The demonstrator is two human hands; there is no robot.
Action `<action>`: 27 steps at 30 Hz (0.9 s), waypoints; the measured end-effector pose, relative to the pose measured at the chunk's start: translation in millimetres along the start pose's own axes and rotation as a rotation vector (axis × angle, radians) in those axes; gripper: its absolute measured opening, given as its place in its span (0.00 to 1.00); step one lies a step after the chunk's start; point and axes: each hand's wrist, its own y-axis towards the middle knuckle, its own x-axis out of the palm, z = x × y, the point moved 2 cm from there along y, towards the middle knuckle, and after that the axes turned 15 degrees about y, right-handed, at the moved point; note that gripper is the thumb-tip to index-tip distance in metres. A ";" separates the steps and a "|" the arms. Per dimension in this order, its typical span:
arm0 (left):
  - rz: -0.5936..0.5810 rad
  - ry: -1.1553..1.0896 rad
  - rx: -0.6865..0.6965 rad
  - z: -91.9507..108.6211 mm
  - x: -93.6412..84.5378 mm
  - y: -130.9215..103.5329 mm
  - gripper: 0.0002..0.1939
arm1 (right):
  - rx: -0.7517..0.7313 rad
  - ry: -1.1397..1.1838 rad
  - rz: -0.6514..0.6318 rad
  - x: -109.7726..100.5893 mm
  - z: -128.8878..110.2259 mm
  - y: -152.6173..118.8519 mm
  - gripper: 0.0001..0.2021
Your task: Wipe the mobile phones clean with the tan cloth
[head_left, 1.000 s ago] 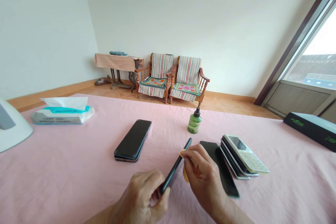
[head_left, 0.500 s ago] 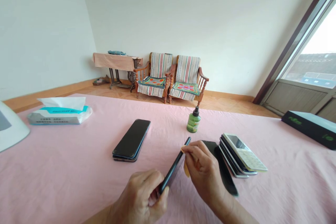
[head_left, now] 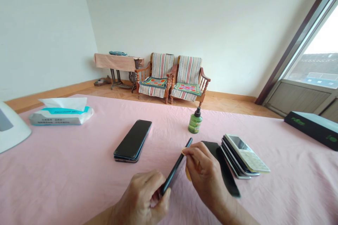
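Observation:
A dark phone (head_left: 176,168), turned edge-on and slanting up to the right, is gripped at its lower end by my left hand (head_left: 144,195). My right hand (head_left: 203,170) is closed in a pinch at the phone's upper right edge. Between and below its fingers shows a yellow-orange piece (head_left: 188,173), mostly hidden, whose kind I cannot make out. Behind this hand lie a flat dark object (head_left: 229,177), partly covered, and a stack of phones (head_left: 245,156) with a white one on top. Left of the held phone, a black phone (head_left: 133,139) lies on another.
A green pump bottle (head_left: 195,123) stands beyond my hands on the pink cloth (head_left: 87,182). The tissue pack (head_left: 60,114) lies at the far left, near a white device (head_left: 13,130). A black box (head_left: 311,130) sits at the right. Two chairs (head_left: 185,74) stand against the wall.

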 end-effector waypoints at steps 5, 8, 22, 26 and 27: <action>0.003 0.001 -0.003 -0.5 0.3 0.2 0.10 | 0.074 0.037 -0.014 -9.4 -3.3 7.2 0.09; 0.016 -0.002 -0.003 -1.4 1.6 -0.6 0.10 | 0.102 0.030 0.062 -19.4 -2.6 11.6 0.07; 0.004 0.028 -0.001 0.3 2.5 -2.9 0.11 | 0.010 -0.101 -0.123 -15.0 3.2 5.8 0.13; 0.012 0.031 -0.008 0.0 4.2 -3.5 0.11 | -0.025 -0.148 -0.159 -10.9 -5.6 5.2 0.13; 0.010 0.032 -0.011 -0.1 4.6 -3.6 0.11 | -0.025 -0.143 -0.173 -9.9 -6.8 5.1 0.13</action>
